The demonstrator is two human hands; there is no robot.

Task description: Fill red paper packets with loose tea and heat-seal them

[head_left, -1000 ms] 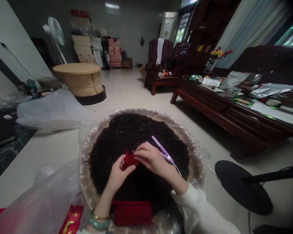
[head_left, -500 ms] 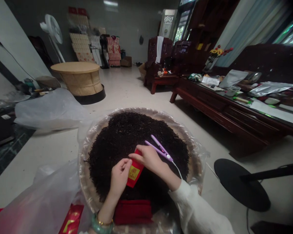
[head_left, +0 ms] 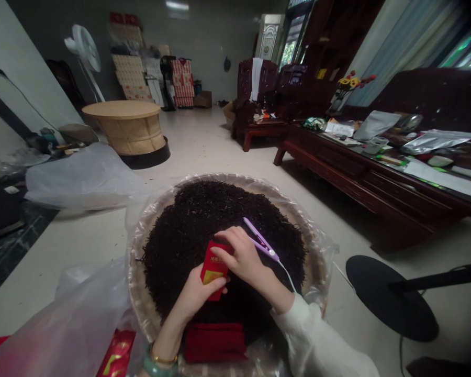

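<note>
A small red paper packet with a gold panel (head_left: 213,270) is held upright above a heap of loose, dark, twisted tea leaves (head_left: 215,214), pressed between a person's two bare hands. The left hand (head_left: 198,294) cups the packet's lower half, its fingers (head_left: 215,284) closed across the front. The right hand (head_left: 235,256) curves over from above, its fingers (head_left: 222,250) bent and closed on the packet's upper corner. A slim lilac flat heating iron (head_left: 261,241) touches the top of the right hand, though whether that hand grips it cannot be told; its thin white cord (head_left: 288,276) trails toward the white sleeve (head_left: 317,348) on the right arm. A pale green bangle (head_left: 154,368) and a gold bracelet (head_left: 163,360) circle the left wrist. The leaves fill a round woven bamboo tray (head_left: 139,293) lined with clear plastic, with a folded dark red cloth (head_left: 214,343) at its near edge. Beyond it, on a tiled floor (head_left: 204,146), stand a white electric fan (head_left: 84,55) and a long, dark wooden table (head_left: 337,167) strewn with silver foil bags (head_left: 439,140).
</note>
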